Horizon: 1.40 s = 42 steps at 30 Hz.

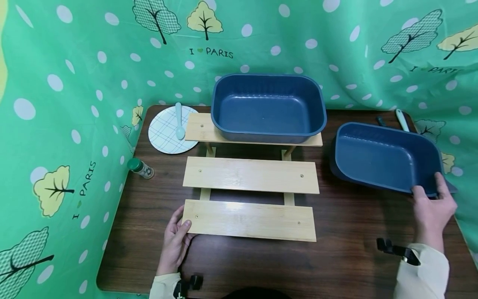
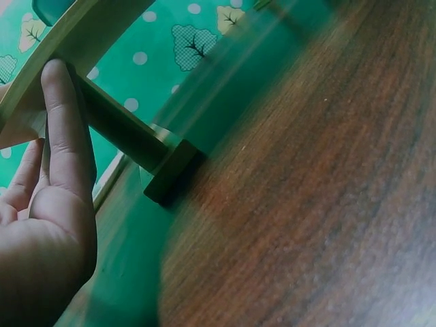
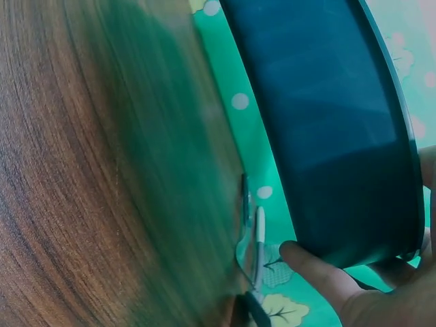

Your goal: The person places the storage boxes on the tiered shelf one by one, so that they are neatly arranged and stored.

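A three-tier wooden rack [image 1: 250, 176] stands mid-table. My left hand [image 1: 175, 243] grips the left end of its lowest board [image 1: 250, 220], thumb on top and fingers beneath. In the left wrist view, that board [image 2: 65, 51] has a leg reaching down to a small foot. On the right, my right hand [image 1: 435, 209] holds a blue plastic basin [image 1: 386, 158] by its near right corner. The right wrist view shows this basin [image 3: 334, 122] raised off the table, with fingers under its end. Another blue basin [image 1: 267, 110] sits on the rack's top board.
A round plate [image 1: 162, 133] with a pale blue spoon [image 1: 179, 122] lies at the back left. Below it, a green-capped shaker jar [image 1: 141, 167] lies tilted. Behind the held basin, a pale handle [image 1: 402, 120] and a dark one [image 1: 381, 121] stick out. Green printed cloth hangs around the table.
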Each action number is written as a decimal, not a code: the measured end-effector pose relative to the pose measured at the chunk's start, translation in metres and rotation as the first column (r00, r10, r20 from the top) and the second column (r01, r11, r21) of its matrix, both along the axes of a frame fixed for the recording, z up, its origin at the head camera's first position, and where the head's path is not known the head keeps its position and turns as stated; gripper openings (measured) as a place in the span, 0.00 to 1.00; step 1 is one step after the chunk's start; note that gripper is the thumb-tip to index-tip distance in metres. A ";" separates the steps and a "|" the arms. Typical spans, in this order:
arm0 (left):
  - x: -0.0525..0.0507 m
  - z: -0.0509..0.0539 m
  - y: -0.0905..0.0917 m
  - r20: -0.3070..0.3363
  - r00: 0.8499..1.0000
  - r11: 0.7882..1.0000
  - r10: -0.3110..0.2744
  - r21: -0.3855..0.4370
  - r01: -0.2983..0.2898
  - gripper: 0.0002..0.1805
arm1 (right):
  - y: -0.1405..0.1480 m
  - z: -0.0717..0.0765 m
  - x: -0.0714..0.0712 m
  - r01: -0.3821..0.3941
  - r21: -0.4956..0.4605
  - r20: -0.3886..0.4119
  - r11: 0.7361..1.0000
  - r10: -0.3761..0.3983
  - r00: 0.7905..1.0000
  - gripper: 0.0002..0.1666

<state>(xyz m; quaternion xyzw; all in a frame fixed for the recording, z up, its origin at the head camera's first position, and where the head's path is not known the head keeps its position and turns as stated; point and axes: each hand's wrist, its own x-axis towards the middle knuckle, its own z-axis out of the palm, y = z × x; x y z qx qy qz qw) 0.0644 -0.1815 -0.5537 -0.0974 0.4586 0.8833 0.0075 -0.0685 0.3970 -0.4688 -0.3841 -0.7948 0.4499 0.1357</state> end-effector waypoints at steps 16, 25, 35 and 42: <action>0.001 0.000 0.000 -0.016 1.000 1.000 -0.005 0.004 0.005 0.24 | -0.021 0.022 0.017 0.031 -0.017 -0.019 0.999 -0.031 0.999 0.41; 0.000 -0.001 0.001 -0.005 1.000 1.000 -0.002 -0.012 0.002 0.24 | -0.031 0.037 0.028 0.047 -0.025 -0.061 0.999 -0.048 0.997 0.41; 0.000 -0.002 0.001 0.003 1.000 1.000 0.000 -0.015 0.000 0.24 | -0.043 0.050 0.043 0.073 0.023 -0.070 0.997 -0.071 0.995 0.41; 0.000 -0.001 0.000 0.013 1.000 1.000 -0.001 -0.027 0.001 0.24 | -0.054 0.058 0.050 0.121 -0.048 -0.083 0.992 -0.124 0.989 0.43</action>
